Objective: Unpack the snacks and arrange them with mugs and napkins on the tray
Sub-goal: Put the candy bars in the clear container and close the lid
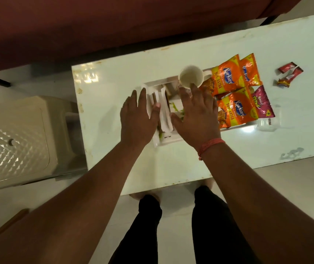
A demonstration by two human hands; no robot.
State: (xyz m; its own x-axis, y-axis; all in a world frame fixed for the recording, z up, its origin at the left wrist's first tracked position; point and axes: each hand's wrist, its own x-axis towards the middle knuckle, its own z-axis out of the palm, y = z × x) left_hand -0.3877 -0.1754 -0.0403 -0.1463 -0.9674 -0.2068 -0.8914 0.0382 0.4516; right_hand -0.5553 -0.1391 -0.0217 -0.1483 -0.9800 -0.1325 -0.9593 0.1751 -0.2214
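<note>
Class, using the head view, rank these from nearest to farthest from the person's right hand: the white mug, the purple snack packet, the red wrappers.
1. White mug: just beyond the fingers of the right hand, on the tray.
2. Purple snack packet: to the hand's right, past the orange packets.
3. Red wrappers: farthest right, on the bare table.

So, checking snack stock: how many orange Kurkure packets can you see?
3: two side by side at the tray's far right, one beside the mug, one right of it, and a third nearer. More may lie hidden beneath.
</note>
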